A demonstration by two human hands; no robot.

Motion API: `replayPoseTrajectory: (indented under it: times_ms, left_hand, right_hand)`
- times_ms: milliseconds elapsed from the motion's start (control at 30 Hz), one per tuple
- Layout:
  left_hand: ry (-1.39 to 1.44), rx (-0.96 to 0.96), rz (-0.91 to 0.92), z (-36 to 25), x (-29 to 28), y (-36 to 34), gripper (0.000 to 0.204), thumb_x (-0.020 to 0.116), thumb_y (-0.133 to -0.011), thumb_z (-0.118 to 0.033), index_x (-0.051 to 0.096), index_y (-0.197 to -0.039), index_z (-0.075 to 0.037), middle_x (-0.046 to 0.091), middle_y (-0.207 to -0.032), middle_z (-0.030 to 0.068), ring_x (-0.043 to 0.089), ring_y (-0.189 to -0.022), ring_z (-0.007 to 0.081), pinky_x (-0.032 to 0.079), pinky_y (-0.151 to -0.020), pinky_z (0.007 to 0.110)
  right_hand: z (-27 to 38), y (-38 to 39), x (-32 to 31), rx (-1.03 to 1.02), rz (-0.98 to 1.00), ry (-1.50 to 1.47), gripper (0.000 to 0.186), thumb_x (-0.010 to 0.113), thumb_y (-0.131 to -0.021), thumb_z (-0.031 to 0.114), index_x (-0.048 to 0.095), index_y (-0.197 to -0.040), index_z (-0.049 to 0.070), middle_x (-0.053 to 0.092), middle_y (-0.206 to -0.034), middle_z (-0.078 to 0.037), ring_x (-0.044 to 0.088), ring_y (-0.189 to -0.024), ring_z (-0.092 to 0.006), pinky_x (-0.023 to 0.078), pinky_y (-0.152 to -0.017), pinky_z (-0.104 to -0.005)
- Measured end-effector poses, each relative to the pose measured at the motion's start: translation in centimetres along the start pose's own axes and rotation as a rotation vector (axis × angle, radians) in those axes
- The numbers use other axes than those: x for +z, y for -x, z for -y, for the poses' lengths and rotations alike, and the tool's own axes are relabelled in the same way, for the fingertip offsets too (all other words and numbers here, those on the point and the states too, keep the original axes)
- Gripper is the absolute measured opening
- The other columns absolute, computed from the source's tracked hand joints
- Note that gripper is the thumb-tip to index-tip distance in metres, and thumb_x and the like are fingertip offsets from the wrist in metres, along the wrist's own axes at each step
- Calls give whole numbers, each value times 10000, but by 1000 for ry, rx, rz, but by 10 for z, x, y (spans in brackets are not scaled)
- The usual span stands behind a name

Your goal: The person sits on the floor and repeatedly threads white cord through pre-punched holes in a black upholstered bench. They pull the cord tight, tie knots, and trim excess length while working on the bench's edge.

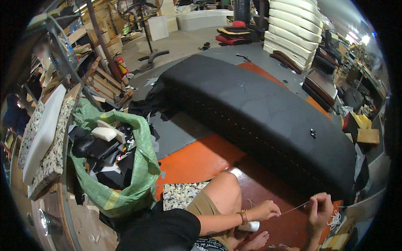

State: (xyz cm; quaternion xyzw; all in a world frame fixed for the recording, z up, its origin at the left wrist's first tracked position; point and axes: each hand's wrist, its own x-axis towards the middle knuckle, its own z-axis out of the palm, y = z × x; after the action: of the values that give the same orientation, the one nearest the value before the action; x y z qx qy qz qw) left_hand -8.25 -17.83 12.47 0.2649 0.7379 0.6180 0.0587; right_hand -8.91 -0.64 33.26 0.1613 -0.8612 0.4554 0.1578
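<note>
Head view: your left grip (268, 210) and right grip (319, 211) pinch a thread (295, 208), barely visible, near the black upholstered block (259, 104)'s right end. Your left wrist partly hides a white spool (250, 226). Grey-and-orange floor (205, 154), cluttered workshop.

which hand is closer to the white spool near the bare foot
Left. The left hand is just above and slightly right of the white spool in the picture; the right hand is well off to its right, across the stretched thread.
</note>
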Motion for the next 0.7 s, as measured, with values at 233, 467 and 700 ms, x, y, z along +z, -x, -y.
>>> replayPoseTrajectory:
  times_ms: [233,467,700]
  left_hand:
    - [116,222,-56,-50,53,1,113,684,-872,-28,602,-945,0,514,-1104,172,520,-1035,358,479,-901,423]
    - [-56,304,-84,-96,-16,-11,217,745,-792,74,734,-974,-43,595,-1288,140,594,-1174,301,518,-978,384]
    - [-53,416,-142,-106,-30,-14,167,765,-795,64,713,-933,-15,688,-1190,161,658,-1083,283,535,-924,389]
  right_hand:
    - [-40,-52,0,360,-262,-431,164,664,-993,97,597,-882,-2,560,-724,-28,553,-612,-92,504,-514,-271]
    - [-106,-63,-12,616,-326,-131,200,721,-940,172,672,-893,-15,668,-767,-71,667,-657,-134,593,-555,-300]
    - [-141,-46,13,708,-48,24,214,758,-906,206,701,-860,5,712,-713,-158,719,-574,-262,591,-592,-400]
